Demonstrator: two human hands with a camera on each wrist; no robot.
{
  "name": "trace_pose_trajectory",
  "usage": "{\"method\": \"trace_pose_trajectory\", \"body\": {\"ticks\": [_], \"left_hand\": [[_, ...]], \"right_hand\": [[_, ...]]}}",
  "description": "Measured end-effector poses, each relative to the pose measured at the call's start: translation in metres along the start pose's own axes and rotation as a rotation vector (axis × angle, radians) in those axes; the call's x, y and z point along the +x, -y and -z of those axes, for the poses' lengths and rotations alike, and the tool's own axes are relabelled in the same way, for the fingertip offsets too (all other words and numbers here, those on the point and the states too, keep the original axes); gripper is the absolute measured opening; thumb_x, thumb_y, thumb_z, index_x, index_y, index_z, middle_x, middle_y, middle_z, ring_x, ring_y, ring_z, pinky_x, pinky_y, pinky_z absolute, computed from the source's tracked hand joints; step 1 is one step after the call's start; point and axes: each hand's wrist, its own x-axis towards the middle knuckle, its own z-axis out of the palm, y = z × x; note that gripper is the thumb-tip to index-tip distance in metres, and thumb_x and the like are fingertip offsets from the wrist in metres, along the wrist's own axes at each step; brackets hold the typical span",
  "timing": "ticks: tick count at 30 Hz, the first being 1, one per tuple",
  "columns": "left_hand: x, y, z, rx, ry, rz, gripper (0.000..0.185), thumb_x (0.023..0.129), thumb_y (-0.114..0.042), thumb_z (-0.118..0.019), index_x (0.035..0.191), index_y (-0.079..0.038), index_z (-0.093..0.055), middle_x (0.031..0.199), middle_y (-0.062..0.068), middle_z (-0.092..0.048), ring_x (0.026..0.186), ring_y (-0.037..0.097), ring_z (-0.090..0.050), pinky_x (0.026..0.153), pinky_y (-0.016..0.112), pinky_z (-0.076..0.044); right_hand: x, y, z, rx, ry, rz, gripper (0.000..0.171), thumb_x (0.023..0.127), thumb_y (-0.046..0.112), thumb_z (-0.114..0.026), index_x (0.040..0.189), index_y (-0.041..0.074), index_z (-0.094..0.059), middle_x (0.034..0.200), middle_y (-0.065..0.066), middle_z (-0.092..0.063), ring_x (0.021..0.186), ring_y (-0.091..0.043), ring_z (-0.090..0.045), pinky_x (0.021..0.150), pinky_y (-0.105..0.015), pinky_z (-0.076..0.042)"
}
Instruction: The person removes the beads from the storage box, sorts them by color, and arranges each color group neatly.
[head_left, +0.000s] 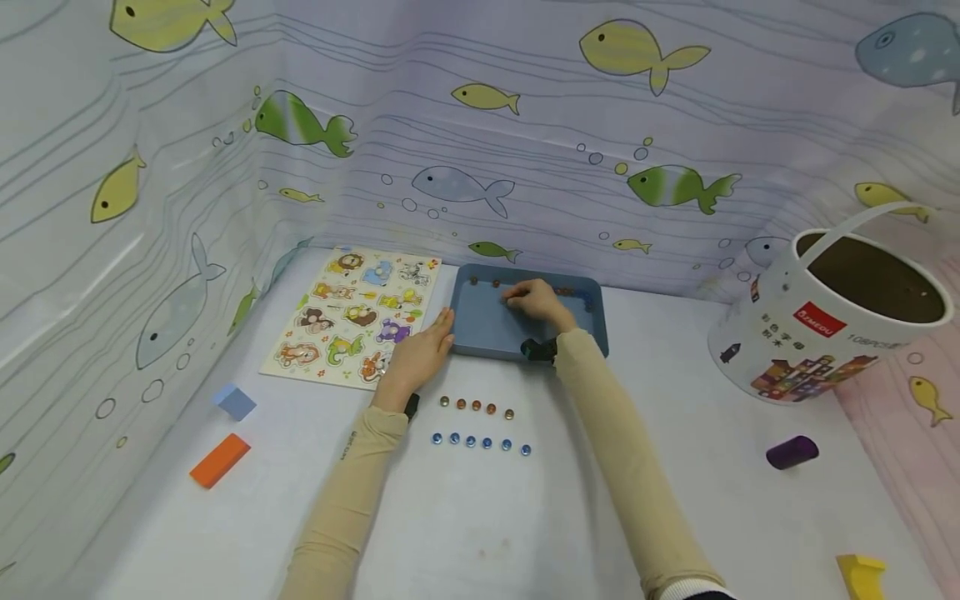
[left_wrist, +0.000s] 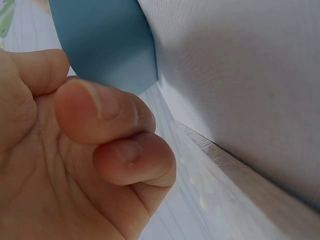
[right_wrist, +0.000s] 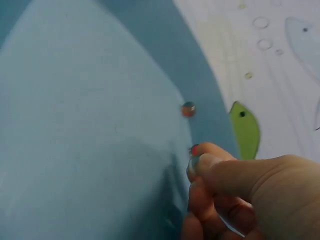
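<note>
A blue-grey tray [head_left: 487, 325] lies on the table near the back wall. Over its far side my right hand [head_left: 538, 302] pinches a small glassy bead [right_wrist: 191, 171] between thumb and finger, close to the tray's edge. An orange bead [right_wrist: 188, 109] sits along that edge, and a reddish one [right_wrist: 194, 149] peeks out right beside the fingertips. Dark blue beads [head_left: 587, 302] are in the far right corner. My left hand [head_left: 420, 358] rests with fingers extended against the tray's left side; the wrist view shows its fingers slightly bent, holding nothing.
In front of the tray are a row of amber beads [head_left: 476, 406] and a row of blue beads [head_left: 487, 443]. An animal puzzle board [head_left: 348, 317] lies left. Around them are a blue block [head_left: 235, 402], orange block [head_left: 220, 460], purple cylinder [head_left: 792, 452], yellow block [head_left: 862, 577] and white bucket [head_left: 765, 333].
</note>
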Motion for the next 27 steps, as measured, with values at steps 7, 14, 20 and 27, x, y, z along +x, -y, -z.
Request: {"method": "trace_pose_trajectory", "body": {"ticks": [7, 14, 20, 27], "left_hand": [[0.000, 0.000, 0.000, 0.000, 0.004, 0.000, 0.052, 0.106, -0.030, -0.036, 0.153, -0.010, -0.027, 0.159, 0.004, -0.026, 0.120, 0.039, -0.058, 0.095, 0.049, -0.052], [0.000, -0.001, 0.000, -0.008, 0.012, 0.007, 0.052, 0.106, -0.030, -0.036, 0.154, -0.011, -0.026, 0.160, 0.004, -0.025, 0.123, 0.038, -0.056, 0.098, 0.049, -0.050], [0.000, -0.002, 0.001, -0.016, 0.021, 0.001, 0.052, 0.106, -0.029, -0.037, 0.154, -0.011, -0.025, 0.160, 0.004, -0.024, 0.120, 0.039, -0.058, 0.094, 0.048, -0.052], [0.000, -0.002, 0.001, -0.003, 0.026, 0.000, 0.052, 0.106, -0.030, -0.035, 0.154, -0.010, -0.025, 0.160, 0.004, -0.023, 0.114, 0.039, -0.062, 0.087, 0.047, -0.055]], "right_hand": [[-0.034, -0.003, 0.013, 0.197, 0.015, 0.071, 0.032, 0.100, 0.020, -0.054, 0.129, 0.007, -0.063, 0.136, -0.013, -0.057, 0.115, -0.030, -0.059, 0.096, -0.043, -0.051], [-0.073, -0.001, 0.020, 0.331, 0.035, 0.150, 0.035, 0.101, 0.017, -0.052, 0.132, 0.002, -0.058, 0.136, -0.018, -0.057, 0.124, -0.038, -0.053, 0.101, -0.050, -0.048], [-0.112, 0.001, 0.013, 0.366, 0.070, 0.188, 0.033, 0.099, 0.012, -0.053, 0.128, -0.003, -0.059, 0.131, -0.022, -0.059, 0.119, -0.041, -0.055, 0.095, -0.046, -0.050], [-0.143, -0.010, -0.006, 0.268, 0.169, 0.199, 0.028, 0.099, 0.013, -0.055, 0.122, -0.001, -0.064, 0.123, -0.020, -0.064, 0.107, -0.034, -0.061, 0.086, -0.042, -0.054]]}}
